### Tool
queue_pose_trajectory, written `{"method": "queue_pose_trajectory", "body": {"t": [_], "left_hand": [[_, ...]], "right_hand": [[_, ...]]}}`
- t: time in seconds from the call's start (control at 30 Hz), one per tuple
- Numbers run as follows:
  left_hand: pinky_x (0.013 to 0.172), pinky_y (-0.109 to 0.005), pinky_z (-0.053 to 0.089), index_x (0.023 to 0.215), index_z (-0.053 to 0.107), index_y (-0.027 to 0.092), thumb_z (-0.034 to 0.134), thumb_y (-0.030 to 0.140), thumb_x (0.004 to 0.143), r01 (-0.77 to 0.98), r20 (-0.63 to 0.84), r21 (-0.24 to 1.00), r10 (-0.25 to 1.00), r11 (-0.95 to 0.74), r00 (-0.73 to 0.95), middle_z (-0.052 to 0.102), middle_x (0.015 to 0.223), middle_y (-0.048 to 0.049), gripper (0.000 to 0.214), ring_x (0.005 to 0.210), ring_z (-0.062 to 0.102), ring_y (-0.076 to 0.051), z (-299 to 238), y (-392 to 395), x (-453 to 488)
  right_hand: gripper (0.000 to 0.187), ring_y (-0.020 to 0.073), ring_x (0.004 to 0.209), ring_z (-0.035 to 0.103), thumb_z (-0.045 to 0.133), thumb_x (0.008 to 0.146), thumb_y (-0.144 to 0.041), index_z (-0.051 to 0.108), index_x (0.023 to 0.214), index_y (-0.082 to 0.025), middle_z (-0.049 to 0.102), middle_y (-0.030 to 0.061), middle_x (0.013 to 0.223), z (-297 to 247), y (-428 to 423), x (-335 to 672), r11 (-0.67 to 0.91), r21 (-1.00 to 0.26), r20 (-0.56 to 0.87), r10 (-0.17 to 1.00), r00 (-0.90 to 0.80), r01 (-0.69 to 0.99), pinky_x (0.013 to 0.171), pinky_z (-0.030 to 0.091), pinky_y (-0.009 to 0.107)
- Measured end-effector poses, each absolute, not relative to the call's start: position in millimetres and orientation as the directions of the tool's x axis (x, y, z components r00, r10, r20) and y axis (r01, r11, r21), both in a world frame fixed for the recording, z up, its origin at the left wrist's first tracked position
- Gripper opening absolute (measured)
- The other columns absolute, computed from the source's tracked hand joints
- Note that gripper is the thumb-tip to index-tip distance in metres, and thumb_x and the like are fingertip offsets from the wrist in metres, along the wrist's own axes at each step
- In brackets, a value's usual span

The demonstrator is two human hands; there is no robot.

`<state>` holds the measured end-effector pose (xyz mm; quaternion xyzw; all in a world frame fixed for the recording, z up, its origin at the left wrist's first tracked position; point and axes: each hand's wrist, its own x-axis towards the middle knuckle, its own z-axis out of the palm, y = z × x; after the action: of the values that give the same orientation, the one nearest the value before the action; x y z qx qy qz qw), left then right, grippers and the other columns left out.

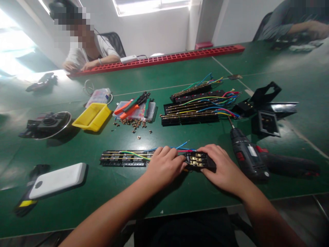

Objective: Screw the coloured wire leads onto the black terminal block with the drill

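Note:
A long black socket strip (113,158) with brass bars and coloured wires lies across the green table in front of me. My left hand (164,164) is closed over its right part, fingers curled down on the strip and wires. At the strip's right end is a black terminal block (197,160) with brass contacts facing up. My right hand (221,165) grips this block from the right, thumb on the near side and fingers on the far side. Blue and red wires run behind my hands. Whether block and strip are joined is hidden by my left fingers.
More wired black strips (190,116) lie beyond my hands. A cordless drill (248,154) and black housings (267,121) are right. Brass screws (136,124), pliers (133,104), a yellow bin (93,117) and a white power bank (59,180) are left. Two people sit beyond a red rail (174,59).

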<state>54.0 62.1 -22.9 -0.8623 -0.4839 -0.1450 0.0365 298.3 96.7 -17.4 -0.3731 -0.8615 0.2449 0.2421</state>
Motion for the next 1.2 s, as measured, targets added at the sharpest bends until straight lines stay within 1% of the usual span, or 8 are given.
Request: {"method": "queue_pose_trajectory", "body": {"t": [0.2, 0.4, 0.53, 0.63, 0.8, 0.87, 1.03, 1.2], "left_hand": [[0.078, -0.04, 0.032, 0.101, 0.068, 0.027, 0.047, 0.042, 0.104, 0.896, 0.178, 0.114, 0.896, -0.428, 0.406, 0.061, 0.096, -0.0036, 0.026, 0.092, 0.047, -0.026, -19, 58, 62], [0.079, -0.04, 0.031, 0.098, 0.067, 0.026, 0.054, 0.039, 0.101, 0.889, 0.113, 0.266, 0.928, -0.373, 0.355, 0.062, 0.098, -0.0025, 0.018, 0.092, 0.046, -0.026, -14, 60, 62], [0.078, -0.04, 0.03, 0.097, 0.066, 0.026, 0.059, 0.035, 0.098, 0.881, 0.105, 0.309, 0.933, -0.359, 0.344, 0.063, 0.097, -0.0018, 0.012, 0.092, 0.047, -0.026, -14, 63, 61], [0.078, -0.041, 0.031, 0.098, 0.066, 0.026, 0.055, 0.035, 0.1, 0.882, 0.133, 0.275, 0.924, -0.382, 0.358, 0.063, 0.097, -0.0023, 0.014, 0.092, 0.047, -0.026, -17, 62, 61], [0.078, -0.042, 0.031, 0.102, 0.066, 0.026, 0.045, 0.038, 0.104, 0.896, 0.186, 0.129, 0.898, -0.424, 0.398, 0.063, 0.096, -0.0038, 0.024, 0.091, 0.046, -0.027, -20, 58, 62], [0.078, -0.042, 0.032, 0.104, 0.067, 0.027, 0.047, 0.037, 0.103, 0.894, 0.212, 0.098, 0.887, -0.438, 0.411, 0.063, 0.095, -0.0038, 0.022, 0.09, 0.047, -0.027, -21, 57, 62], [0.083, -0.041, 0.033, 0.115, 0.064, 0.027, 0.055, 0.033, 0.101, 0.848, 0.352, 0.066, 0.807, -0.526, 0.473, 0.069, 0.107, -0.001, 0.018, 0.097, 0.051, -0.024, -22, 58, 62], [0.077, -0.038, 0.033, 0.106, 0.064, 0.025, 0.054, 0.031, 0.103, 0.809, 0.39, 0.06, 0.76, -0.584, 0.52, 0.071, 0.092, 0.001, 0.012, 0.09, 0.054, -0.021, -24, 64, 58]], "right_hand": [[0.043, 0.0319, 0.108, 0.049, 0.051, 0.083, -0.021, 0.052, 0.126, -0.021, 0.051, 0.0069, 0.118, -21, 98, 298, 0.613, -0.597, 0.264, 0.759, -0.595, 0.517, 0.093, 0.039, 0.049], [0.042, 0.0317, 0.108, 0.049, 0.049, 0.083, -0.021, 0.052, 0.125, -0.021, 0.051, 0.0065, 0.118, -21, 98, 298, 0.611, -0.603, 0.259, 0.758, -0.598, 0.513, 0.093, 0.039, 0.049], [0.042, 0.0318, 0.109, 0.048, 0.05, 0.083, -0.021, 0.052, 0.125, -0.02, 0.051, 0.0069, 0.119, -22, 97, 298, 0.612, -0.607, 0.267, 0.758, -0.595, 0.508, 0.094, 0.039, 0.049], [0.041, 0.0318, 0.109, 0.049, 0.05, 0.083, -0.021, 0.053, 0.125, -0.019, 0.051, 0.0076, 0.119, -22, 97, 298, 0.608, -0.614, 0.264, 0.759, -0.595, 0.503, 0.093, 0.039, 0.048], [0.04, 0.0315, 0.108, 0.049, 0.05, 0.084, -0.02, 0.053, 0.124, -0.019, 0.052, 0.0079, 0.118, -21, 97, 297, 0.601, -0.624, 0.264, 0.763, -0.59, 0.499, 0.092, 0.039, 0.047], [0.04, 0.0315, 0.107, 0.049, 0.05, 0.083, -0.02, 0.053, 0.123, -0.019, 0.052, 0.0077, 0.117, -21, 98, 296, 0.601, -0.623, 0.266, 0.765, -0.586, 0.501, 0.092, 0.039, 0.047], [0.04, 0.0316, 0.108, 0.049, 0.05, 0.083, -0.021, 0.051, 0.123, -0.02, 0.052, 0.0072, 0.117, -21, 98, 296, 0.602, -0.612, 0.263, 0.767, -0.586, 0.513, 0.093, 0.039, 0.048], [0.042, 0.0315, 0.111, 0.048, 0.05, 0.085, -0.022, 0.049, 0.127, -0.021, 0.051, 0.0066, 0.121, -21, 98, 299, 0.615, -0.603, 0.263, 0.754, -0.601, 0.508, 0.095, 0.038, 0.048]]}}
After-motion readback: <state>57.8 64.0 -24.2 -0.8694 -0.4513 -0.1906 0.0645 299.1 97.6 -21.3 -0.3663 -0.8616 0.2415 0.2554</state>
